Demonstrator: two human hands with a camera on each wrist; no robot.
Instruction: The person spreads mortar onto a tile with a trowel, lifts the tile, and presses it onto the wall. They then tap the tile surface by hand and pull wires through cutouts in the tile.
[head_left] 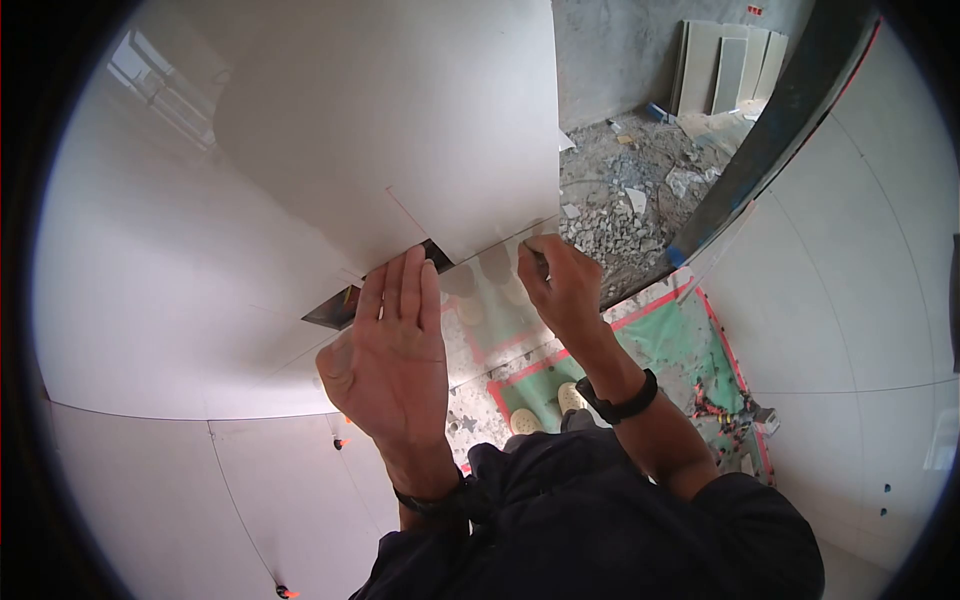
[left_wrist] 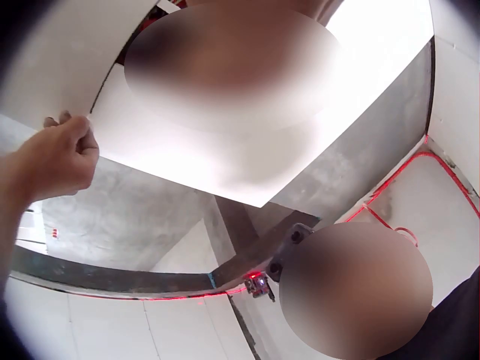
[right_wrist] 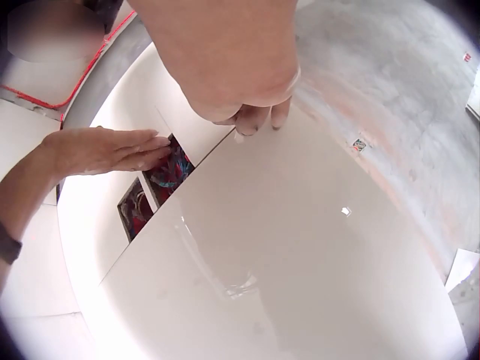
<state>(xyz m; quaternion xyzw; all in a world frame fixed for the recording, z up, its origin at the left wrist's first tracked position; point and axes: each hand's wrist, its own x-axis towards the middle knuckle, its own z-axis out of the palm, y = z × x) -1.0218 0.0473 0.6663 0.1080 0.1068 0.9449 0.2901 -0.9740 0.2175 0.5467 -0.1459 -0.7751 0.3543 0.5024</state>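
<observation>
Dark shirt (head_left: 590, 520) fills the bottom; glossy white panel (head_left: 330, 130) gleams upper left, dark cutouts (head_left: 328, 311) along its edge. Your left fingers (head_left: 407, 285) reach straight, together, over them; your right hand (head_left: 565, 285) curls centre-frame, grip unclear.

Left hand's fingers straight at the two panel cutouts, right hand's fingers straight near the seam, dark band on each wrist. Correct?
One error: the right hand has curled fingers, as the head view shows. It is near the seam; the left hand has straight fingers at the two cutouts, and each wrist has a dark band.
</observation>
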